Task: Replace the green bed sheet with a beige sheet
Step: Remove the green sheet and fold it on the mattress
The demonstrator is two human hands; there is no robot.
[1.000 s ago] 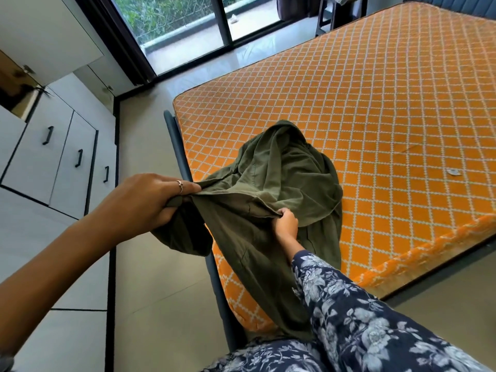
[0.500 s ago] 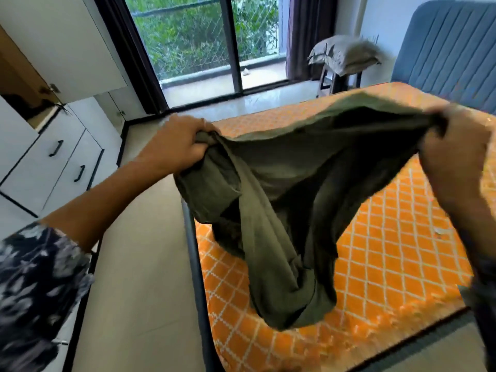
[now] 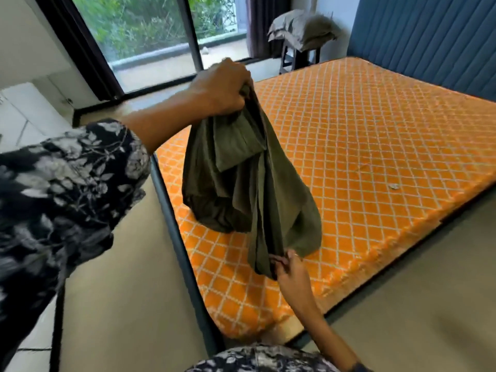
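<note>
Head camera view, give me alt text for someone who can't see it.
A person's left hand holds a bunched green sheet up over a bare orange mattress, while the right hand pinches its lower edge.

Sheet [image 3: 249, 183] hung over mattress [image 3: 362, 146] near corner, left hand [image 3: 222, 87] on top, right hand [image 3: 291, 272] below. Headboard [image 3: 429, 36] behind mattress; window [image 3: 150, 33] far left.
</note>
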